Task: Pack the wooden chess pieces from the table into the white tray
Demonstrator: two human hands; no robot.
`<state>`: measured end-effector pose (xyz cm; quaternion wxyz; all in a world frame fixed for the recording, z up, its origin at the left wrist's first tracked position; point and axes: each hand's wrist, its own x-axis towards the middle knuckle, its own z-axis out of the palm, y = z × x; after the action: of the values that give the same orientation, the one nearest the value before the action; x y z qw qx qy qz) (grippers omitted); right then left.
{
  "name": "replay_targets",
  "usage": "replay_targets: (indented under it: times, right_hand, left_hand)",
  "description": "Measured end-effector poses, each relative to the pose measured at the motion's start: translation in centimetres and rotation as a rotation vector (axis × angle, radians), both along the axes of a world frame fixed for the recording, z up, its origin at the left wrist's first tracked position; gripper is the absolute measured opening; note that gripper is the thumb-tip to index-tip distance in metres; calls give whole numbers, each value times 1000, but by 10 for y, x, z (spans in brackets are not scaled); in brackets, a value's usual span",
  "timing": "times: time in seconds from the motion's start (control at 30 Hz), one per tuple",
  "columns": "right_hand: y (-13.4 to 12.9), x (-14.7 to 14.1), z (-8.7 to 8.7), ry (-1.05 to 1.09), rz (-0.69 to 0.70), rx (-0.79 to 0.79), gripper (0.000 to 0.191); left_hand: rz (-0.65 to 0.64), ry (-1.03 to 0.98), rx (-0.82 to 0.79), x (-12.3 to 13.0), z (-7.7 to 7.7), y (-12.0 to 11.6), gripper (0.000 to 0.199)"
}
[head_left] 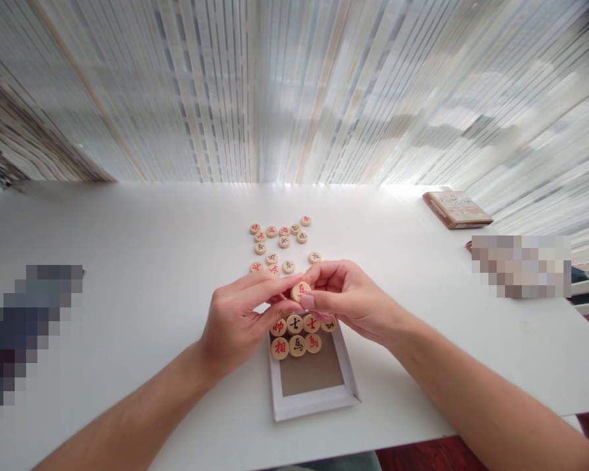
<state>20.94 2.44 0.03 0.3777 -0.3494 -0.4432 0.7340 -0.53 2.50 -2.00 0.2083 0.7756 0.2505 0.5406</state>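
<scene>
A round wooden chess piece with a red character (301, 292) is held between my left hand (245, 314) and my right hand (351, 297), fingertips closed on it from both sides. Just below is a shallow white box (314, 403) with a brown bottom. Two rows of pieces lie at its far end, among them a red-lettered piece (279, 348) at the left and a black-lettered piece (297, 345) beside it. My fingers partly hide the upper row. Beyond my hands, several loose pieces (284, 241) lie scattered on the white table (177, 235).
A flat brown-edged box (457, 209) lies at the back right, with a blurred item (520, 265) nearer. Another blurred dark object (29, 327) is at the left edge. A striped curtain (275, 91) hangs behind the table.
</scene>
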Motion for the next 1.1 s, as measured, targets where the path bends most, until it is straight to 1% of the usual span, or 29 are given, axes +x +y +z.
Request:
replay_targets:
  times: [0.13, 0.23, 0.37, 0.47, 0.57, 0.7, 0.83, 0.97, 1.1]
  right_hand:
    - [-1, -3, 1, 22, -11, -29, 30]
    - [-1, -3, 0, 10, -22, -29, 32]
    - [-1, -4, -1, -45, -45, 23, 30]
    - [-1, -4, -1, -45, -49, 56, 28]
    - [0, -2, 0, -29, -34, 73, 28]
    - [0, 0, 1, -15, -16, 79, 31]
    - [-1, 2, 1, -13, -3, 71, 25]
    - [-1, 2, 1, 11, 36, 61, 21]
    - [0, 2, 1, 31, 62, 31, 22]
  left_hand:
    - [-15, 38, 52, 0, -2, -1, 30]
    - [-27, 56, 57, -1, -3, -3, 32]
    - [-36, 67, 44, 0, -1, -4, 34]
    - [-39, 52, 11, 2, 2, -4, 30]
    - [-40, 17, -36, 3, 5, -4, 28]
    - [-39, -27, -102, 3, 6, -5, 32]
    - [-37, -69, -150, 2, 6, -5, 32]
    - [-25, -87, -147, 2, 5, -4, 29]
    - [-19, -78, -106, 1, 5, -3, 25]
